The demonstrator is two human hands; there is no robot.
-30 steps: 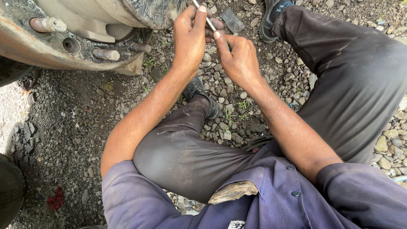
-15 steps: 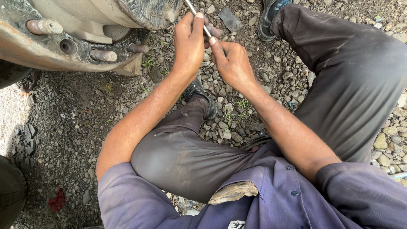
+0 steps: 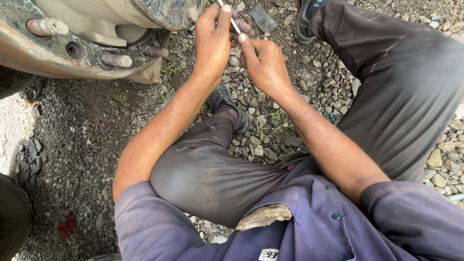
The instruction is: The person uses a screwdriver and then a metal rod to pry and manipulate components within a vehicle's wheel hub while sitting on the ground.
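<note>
Head view looks down on a person seated on gravel (image 3: 87,145), knees bent, both arms reaching forward to a thin metal rod (image 3: 231,17). Left hand (image 3: 212,41) has its fingers and thumb pinched together on the rod, thumb tip lying along its upper part. Right hand (image 3: 263,63) sits just beside the left hand, touching it; its forefinger lies against the lower end of the rod and its other fingers curl under, closed on that end. So both grips are clamped on the rod, which slants up and to the left and runs out of the top edge of the view, so its full length cannot be told.

Taking the rod as the landmark: left of it and at much the same height is a rusty wheel hub (image 3: 72,43) with studs (image 3: 116,60) sticking out of its flange and one bare hole among them. Just right of the rod a flat grey plate (image 3: 263,18) lies on the stones. Farther right is a black shoe (image 3: 305,21) with a dark trouser leg running down from it. Below the rod is the other shoe (image 3: 227,104), toe pointing up toward the hands, and its knee lower still. Far down and left of the rod, a small red scrap (image 3: 66,226) lies on the gravel. Nearest the camera is a blue shirt (image 3: 309,227) with buttons.
</note>
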